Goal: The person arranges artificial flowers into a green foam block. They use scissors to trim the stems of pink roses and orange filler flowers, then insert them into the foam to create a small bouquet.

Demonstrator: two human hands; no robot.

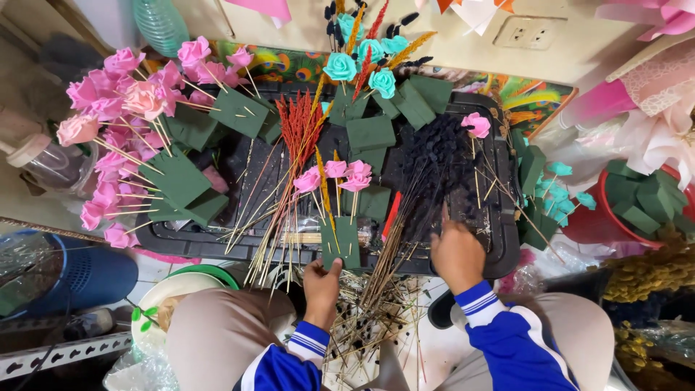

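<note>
My left hand grips the bottom of a small green foam block at the near edge of a black tray. Three pink foam roses on thin sticks stand in that block. My right hand rests on the tray rim to the right, its fingers down among a bundle of dark dried stems. Whether those fingers hold a stem I cannot tell. Red and orange dried stems lie across the tray between the blocks.
Many pink roses stick out of green foam blocks at the left. Teal roses stand in blocks at the back. A red tub of green blocks sits right. A blue container is at lower left.
</note>
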